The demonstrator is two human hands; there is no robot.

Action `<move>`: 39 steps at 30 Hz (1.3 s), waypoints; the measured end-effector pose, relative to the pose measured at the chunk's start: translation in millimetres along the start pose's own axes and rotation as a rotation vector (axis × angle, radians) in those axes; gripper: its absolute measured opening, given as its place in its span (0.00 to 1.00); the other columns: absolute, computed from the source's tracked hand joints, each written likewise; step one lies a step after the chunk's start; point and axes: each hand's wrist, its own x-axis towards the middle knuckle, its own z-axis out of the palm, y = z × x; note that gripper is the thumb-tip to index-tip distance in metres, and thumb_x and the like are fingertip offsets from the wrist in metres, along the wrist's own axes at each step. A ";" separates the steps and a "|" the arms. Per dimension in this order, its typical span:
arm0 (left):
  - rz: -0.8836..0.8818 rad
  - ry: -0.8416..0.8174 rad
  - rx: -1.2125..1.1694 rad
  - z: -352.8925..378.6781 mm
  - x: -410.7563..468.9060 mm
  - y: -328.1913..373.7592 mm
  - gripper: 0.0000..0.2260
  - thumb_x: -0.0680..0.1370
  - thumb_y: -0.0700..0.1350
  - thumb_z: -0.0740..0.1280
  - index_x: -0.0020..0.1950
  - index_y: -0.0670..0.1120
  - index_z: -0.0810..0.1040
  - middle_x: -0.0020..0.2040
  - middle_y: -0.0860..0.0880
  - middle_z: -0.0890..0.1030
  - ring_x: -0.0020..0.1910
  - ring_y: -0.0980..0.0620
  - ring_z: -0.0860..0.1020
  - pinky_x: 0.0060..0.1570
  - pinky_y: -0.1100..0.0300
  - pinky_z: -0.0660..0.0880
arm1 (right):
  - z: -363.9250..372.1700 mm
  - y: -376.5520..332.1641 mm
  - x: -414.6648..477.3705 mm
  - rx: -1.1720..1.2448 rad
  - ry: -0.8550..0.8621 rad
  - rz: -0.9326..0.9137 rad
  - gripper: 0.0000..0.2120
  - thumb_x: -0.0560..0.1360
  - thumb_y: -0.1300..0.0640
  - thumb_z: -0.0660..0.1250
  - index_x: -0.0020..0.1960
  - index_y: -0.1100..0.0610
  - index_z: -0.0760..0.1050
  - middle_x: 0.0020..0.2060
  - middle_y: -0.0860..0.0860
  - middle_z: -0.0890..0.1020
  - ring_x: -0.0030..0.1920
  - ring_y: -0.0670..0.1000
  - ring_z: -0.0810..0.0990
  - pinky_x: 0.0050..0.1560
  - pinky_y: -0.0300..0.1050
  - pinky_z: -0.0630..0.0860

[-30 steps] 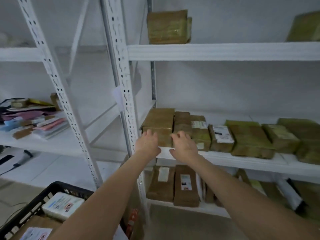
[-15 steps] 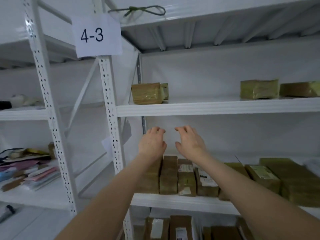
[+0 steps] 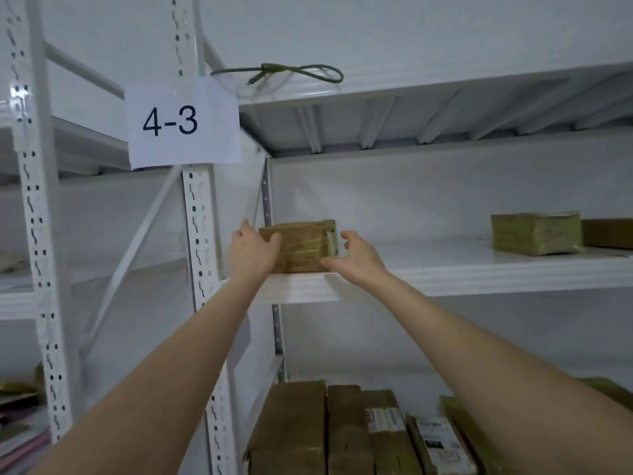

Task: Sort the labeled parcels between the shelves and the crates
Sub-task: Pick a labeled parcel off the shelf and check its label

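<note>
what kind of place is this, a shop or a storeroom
Most likely a parcel storeroom or sorting depot: white slotted metal shelving, a paper bay sign reading 4-3 on an upright, and taped brown parcels lined up on the shelves, some with shipping labels.

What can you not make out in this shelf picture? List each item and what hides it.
Head view:
- Left end of the taped parcel: covered by the left hand.
- Print on the shipping labels: blurred, too small.
- Brown box at right: cut off by the frame edge.
- Right hand grip: contact unclear.
</note>
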 end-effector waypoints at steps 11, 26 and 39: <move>-0.262 -0.266 -0.544 12.1 15.6 22.1 0.13 0.75 0.56 0.66 0.47 0.46 0.73 0.48 0.47 0.76 0.42 0.52 0.73 0.47 0.53 0.71 | -18.6 -2.7 18.9 0.266 0.025 0.106 0.35 0.71 0.47 0.73 0.73 0.54 0.64 0.62 0.51 0.75 0.63 0.53 0.74 0.63 0.44 0.69; -0.446 -0.524 -0.638 15.9 -67.9 86.8 0.21 0.77 0.53 0.64 0.63 0.41 0.69 0.65 0.39 0.70 0.56 0.43 0.74 0.54 0.48 0.78 | -122.7 39.5 -56.2 0.639 0.090 0.457 0.26 0.70 0.40 0.72 0.57 0.58 0.74 0.46 0.51 0.77 0.51 0.54 0.79 0.47 0.49 0.79; -0.299 -0.703 -0.609 23.7 -148.5 67.3 0.13 0.77 0.43 0.63 0.61 0.49 0.77 0.40 0.49 0.80 0.38 0.50 0.78 0.35 0.57 0.77 | -133.2 97.0 -122.5 0.743 -0.011 0.507 0.35 0.70 0.57 0.76 0.72 0.58 0.65 0.61 0.56 0.77 0.54 0.55 0.81 0.55 0.50 0.79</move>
